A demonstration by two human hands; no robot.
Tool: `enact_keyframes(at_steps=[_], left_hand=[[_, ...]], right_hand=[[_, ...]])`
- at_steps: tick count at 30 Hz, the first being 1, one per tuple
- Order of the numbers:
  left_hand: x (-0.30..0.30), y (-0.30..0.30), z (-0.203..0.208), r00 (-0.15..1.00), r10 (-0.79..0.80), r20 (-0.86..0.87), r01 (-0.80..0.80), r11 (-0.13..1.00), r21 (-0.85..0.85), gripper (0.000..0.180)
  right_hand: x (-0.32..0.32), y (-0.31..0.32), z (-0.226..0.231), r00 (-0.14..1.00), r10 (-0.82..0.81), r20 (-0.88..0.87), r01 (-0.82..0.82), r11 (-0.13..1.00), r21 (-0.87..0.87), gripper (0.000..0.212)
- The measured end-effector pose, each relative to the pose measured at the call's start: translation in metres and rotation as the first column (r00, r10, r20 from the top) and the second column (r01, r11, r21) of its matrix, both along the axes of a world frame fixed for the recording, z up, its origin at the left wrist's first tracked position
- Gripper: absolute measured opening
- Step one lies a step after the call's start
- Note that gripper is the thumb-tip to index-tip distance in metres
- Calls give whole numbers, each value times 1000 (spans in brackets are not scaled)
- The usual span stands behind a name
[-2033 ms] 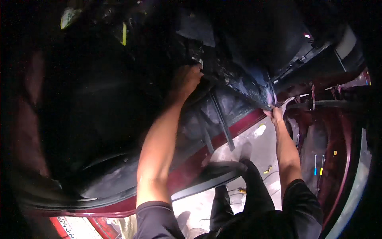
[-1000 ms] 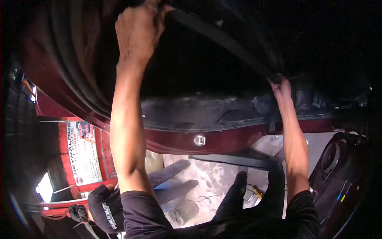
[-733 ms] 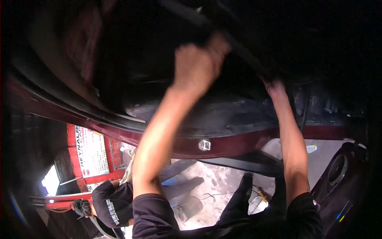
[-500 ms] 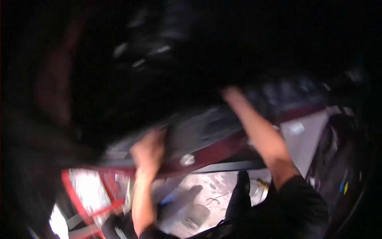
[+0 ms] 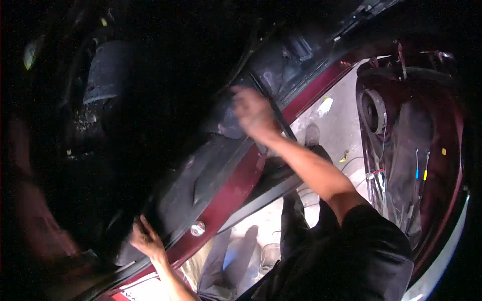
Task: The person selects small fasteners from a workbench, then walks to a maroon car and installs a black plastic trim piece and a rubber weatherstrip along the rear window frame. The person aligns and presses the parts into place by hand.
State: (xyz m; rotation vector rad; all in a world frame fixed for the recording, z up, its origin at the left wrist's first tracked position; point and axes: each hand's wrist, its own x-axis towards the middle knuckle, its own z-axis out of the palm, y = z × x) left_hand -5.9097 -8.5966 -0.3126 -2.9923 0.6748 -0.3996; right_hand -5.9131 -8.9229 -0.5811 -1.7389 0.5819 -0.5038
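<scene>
My left hand [image 5: 146,240] is low over the dark car interior, just inside the maroon door sill [image 5: 235,186]. Its fingers look apart, and I see nothing held in them. Farther in and to the right, my right hand [image 5: 255,113] reaches over the sill. Motion smears its fingers, so whether they hold anything is unclear. Beside it runs a dark, straight-edged strip [image 5: 271,103] across the sill. Black trim [image 5: 176,193] lies along the sill between my hands. A round metal door striker [image 5: 198,229] sits on the sill near my left hand.
At right, an open maroon door without its inner panel shows a round speaker [image 5: 372,111] and hanging wires. A blue-handled screwdriver [image 5: 416,173] and a yellow-handled one [image 5: 426,174] are on it. Legs and a pale floor [image 5: 344,131] appear below. The upper left is very dark.
The view has swung, bringing the right-hand door and its speaker into sight. My left hand now sits lower and farther left; my right hand is farther left in the picture.
</scene>
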Motion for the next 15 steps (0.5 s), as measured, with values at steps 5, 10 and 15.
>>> enact_keyframes(at_steps=[5,10,15], left_hand=[[9,-5,-11,994,63,-86,-59,998,38,15],[4,0,-12,998,44,-52,-41,998,52,12],[8,9,-11,999,38,-22,-34,985,168,13]], right_hand=[[-52,-61,-47,927,-52,-371,-64,954,-293,44],[-47,-58,-56,919,147,-366,-223,959,-175,36],[-50,-41,-66,965,-20,-262,-25,986,-167,42]])
